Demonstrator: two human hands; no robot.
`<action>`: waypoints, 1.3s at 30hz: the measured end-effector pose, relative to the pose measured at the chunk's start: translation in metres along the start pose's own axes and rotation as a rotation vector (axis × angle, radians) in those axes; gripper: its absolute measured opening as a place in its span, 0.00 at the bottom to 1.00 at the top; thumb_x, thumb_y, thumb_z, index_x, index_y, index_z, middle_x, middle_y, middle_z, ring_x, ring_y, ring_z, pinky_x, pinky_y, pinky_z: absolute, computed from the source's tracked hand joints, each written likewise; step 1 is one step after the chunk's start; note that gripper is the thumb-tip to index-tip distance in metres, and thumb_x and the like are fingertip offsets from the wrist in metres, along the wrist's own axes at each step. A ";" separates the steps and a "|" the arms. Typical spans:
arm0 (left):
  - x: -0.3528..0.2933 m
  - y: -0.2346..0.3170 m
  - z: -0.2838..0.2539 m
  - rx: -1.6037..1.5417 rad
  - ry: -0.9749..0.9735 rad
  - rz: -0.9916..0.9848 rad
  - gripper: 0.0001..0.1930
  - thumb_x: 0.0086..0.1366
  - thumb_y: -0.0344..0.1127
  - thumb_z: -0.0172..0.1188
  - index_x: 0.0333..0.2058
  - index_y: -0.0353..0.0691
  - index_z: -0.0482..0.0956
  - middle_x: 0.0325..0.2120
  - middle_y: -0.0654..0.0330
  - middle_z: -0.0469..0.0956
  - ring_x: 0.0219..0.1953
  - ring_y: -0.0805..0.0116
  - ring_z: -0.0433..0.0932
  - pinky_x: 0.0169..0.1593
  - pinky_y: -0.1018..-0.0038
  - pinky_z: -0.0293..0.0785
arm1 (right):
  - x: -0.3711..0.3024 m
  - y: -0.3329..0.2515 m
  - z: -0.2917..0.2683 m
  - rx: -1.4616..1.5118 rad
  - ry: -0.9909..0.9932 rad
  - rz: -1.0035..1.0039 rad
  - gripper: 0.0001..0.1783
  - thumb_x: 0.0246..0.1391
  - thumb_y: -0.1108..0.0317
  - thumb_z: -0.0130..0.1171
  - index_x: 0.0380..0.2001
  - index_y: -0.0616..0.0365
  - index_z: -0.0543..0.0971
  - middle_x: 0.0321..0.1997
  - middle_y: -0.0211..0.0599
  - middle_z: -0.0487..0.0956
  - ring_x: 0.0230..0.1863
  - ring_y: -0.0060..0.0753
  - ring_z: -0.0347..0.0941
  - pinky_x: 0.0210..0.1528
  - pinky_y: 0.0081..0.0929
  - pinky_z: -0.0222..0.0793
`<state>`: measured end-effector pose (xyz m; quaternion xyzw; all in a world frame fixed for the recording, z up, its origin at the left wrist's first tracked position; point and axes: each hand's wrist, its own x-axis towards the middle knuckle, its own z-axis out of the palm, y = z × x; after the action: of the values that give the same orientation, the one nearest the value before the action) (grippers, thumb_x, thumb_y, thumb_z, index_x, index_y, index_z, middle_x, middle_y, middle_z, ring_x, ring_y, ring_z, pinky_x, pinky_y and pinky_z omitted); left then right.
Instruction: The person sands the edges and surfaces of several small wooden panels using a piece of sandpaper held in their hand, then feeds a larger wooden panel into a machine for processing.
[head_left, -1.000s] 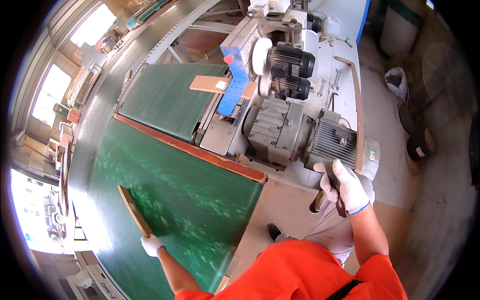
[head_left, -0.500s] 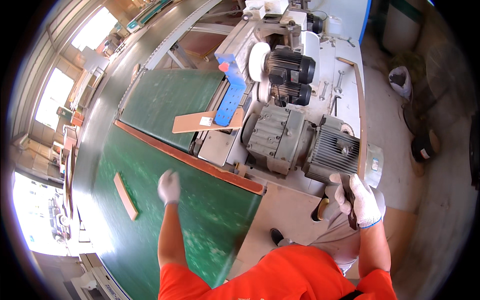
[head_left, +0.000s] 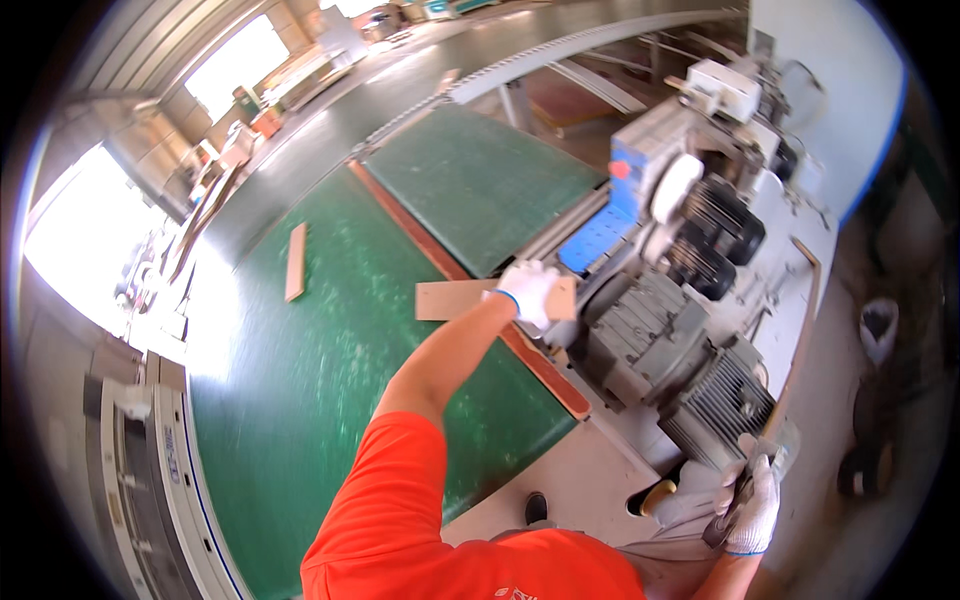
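My left hand (head_left: 528,290), in a white glove, is closed over a flat light-brown board (head_left: 450,300) beside the machine. The board lies across the reddish-brown rail (head_left: 545,375), and its left end reaches over the green conveyor belt (head_left: 330,400). My glove covers the middle of it. At the lower right, my gloved right hand (head_left: 757,510) is wrapped round a dark, narrow object (head_left: 722,522) whose kind I cannot make out. Another light-brown strip (head_left: 296,262) lies alone on the belt, farther left.
Right of the rail stands a machine with a grey gearbox (head_left: 640,335), black motors (head_left: 720,225), a ribbed motor (head_left: 725,400) and a blue perforated plate (head_left: 598,238). A second green belt (head_left: 480,185) lies beyond the rail. A white-framed machine (head_left: 190,480) stands at lower left.
My left hand has moved right from above the belt and taken hold of the board, which has come out from under the blue plate. My view has swung left. The right hand keeps its dark object.
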<state>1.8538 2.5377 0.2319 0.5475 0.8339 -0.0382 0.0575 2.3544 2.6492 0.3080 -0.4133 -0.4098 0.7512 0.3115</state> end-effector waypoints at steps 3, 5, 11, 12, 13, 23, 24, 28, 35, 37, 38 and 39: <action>-0.065 0.035 -0.019 -0.071 0.245 0.022 0.40 0.38 0.51 0.78 0.49 0.36 0.75 0.42 0.42 0.78 0.46 0.41 0.81 0.52 0.54 0.81 | 0.001 0.011 0.023 -0.090 -0.126 0.041 0.26 0.76 0.55 0.45 0.60 0.69 0.71 0.27 0.39 0.78 0.16 0.27 0.66 0.16 0.24 0.62; -0.106 0.072 -0.051 -0.272 0.452 -0.011 0.41 0.39 0.51 0.78 0.50 0.36 0.74 0.41 0.44 0.78 0.47 0.43 0.81 0.52 0.56 0.80 | 0.007 0.025 0.038 -0.199 -0.257 0.016 0.26 0.76 0.54 0.47 0.61 0.68 0.71 0.31 0.42 0.81 0.17 0.25 0.68 0.18 0.20 0.63; -0.219 0.174 -0.096 -0.835 0.648 -0.094 0.37 0.49 0.50 0.82 0.51 0.34 0.76 0.38 0.47 0.84 0.42 0.48 0.86 0.47 0.62 0.82 | -0.048 0.025 0.133 -0.366 -0.447 -0.003 0.26 0.75 0.51 0.45 0.59 0.62 0.74 0.25 0.31 0.81 0.18 0.17 0.71 0.19 0.18 0.64; -0.239 0.179 -0.071 -0.911 0.716 -0.190 0.33 0.52 0.50 0.80 0.48 0.34 0.77 0.36 0.47 0.84 0.40 0.49 0.86 0.43 0.61 0.82 | -0.064 0.029 0.153 -0.351 -0.499 0.016 0.23 0.75 0.53 0.48 0.58 0.62 0.75 0.28 0.29 0.81 0.22 0.17 0.73 0.22 0.17 0.65; -0.256 0.183 -0.050 -0.984 0.785 -0.283 0.30 0.55 0.50 0.79 0.46 0.34 0.78 0.34 0.48 0.84 0.37 0.51 0.86 0.38 0.61 0.81 | -0.076 0.040 0.162 -0.296 -0.560 -0.012 0.24 0.75 0.56 0.52 0.62 0.64 0.73 0.35 0.30 0.82 0.29 0.18 0.78 0.28 0.16 0.71; -0.345 0.185 -0.041 -1.324 0.497 0.300 0.27 0.61 0.25 0.66 0.60 0.34 0.76 0.58 0.45 0.77 0.60 0.45 0.77 0.63 0.59 0.73 | -0.133 0.072 0.112 -0.455 -0.916 -0.101 0.35 0.76 0.47 0.46 0.69 0.69 0.67 0.48 0.40 0.78 0.43 0.27 0.77 0.48 0.27 0.75; -0.348 0.185 -0.038 -1.361 0.453 0.326 0.27 0.61 0.24 0.65 0.61 0.33 0.76 0.60 0.44 0.76 0.62 0.44 0.76 0.65 0.58 0.71 | -0.136 0.076 0.108 -0.453 -0.928 -0.156 0.38 0.76 0.44 0.45 0.69 0.70 0.66 0.48 0.40 0.78 0.43 0.27 0.77 0.48 0.27 0.75; -0.365 0.185 -0.037 -1.413 0.391 0.387 0.29 0.62 0.22 0.62 0.64 0.30 0.73 0.62 0.44 0.76 0.69 0.40 0.71 0.70 0.57 0.67 | -0.146 0.074 0.097 -0.458 -1.004 -0.137 0.43 0.76 0.39 0.38 0.68 0.74 0.65 0.49 0.42 0.77 0.41 0.29 0.75 0.47 0.28 0.73; -0.385 0.199 -0.041 -1.336 0.459 0.443 0.32 0.58 0.17 0.60 0.64 0.32 0.73 0.63 0.42 0.75 0.68 0.41 0.72 0.71 0.54 0.65 | -0.163 0.065 0.092 -0.514 -1.023 -0.176 0.40 0.78 0.44 0.37 0.70 0.74 0.64 0.49 0.45 0.77 0.41 0.31 0.75 0.50 0.30 0.73; -0.391 0.203 -0.040 -1.295 0.451 0.433 0.33 0.57 0.15 0.60 0.64 0.33 0.73 0.63 0.42 0.75 0.67 0.40 0.73 0.71 0.52 0.65 | -0.167 0.059 0.088 -0.537 -1.045 -0.119 0.37 0.79 0.47 0.39 0.70 0.73 0.65 0.53 0.49 0.79 0.46 0.37 0.78 0.55 0.32 0.73; -0.394 0.206 -0.042 -1.274 0.457 0.433 0.32 0.57 0.15 0.60 0.63 0.33 0.74 0.63 0.42 0.75 0.67 0.40 0.73 0.71 0.52 0.66 | -0.168 0.055 0.088 -0.572 -1.044 -0.133 0.35 0.79 0.50 0.40 0.70 0.73 0.65 0.56 0.52 0.78 0.51 0.41 0.79 0.58 0.33 0.72; -0.396 0.209 -0.042 -1.259 0.464 0.428 0.32 0.57 0.15 0.60 0.63 0.32 0.74 0.63 0.42 0.75 0.67 0.39 0.73 0.71 0.51 0.66 | -0.169 0.051 0.087 -0.612 -1.043 -0.141 0.33 0.79 0.52 0.41 0.69 0.73 0.65 0.59 0.54 0.78 0.55 0.45 0.79 0.61 0.35 0.71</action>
<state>2.1995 2.2666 0.3277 0.5562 0.5622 0.5817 0.1905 2.3499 2.4571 0.3532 -0.0332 -0.7320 0.6804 -0.0142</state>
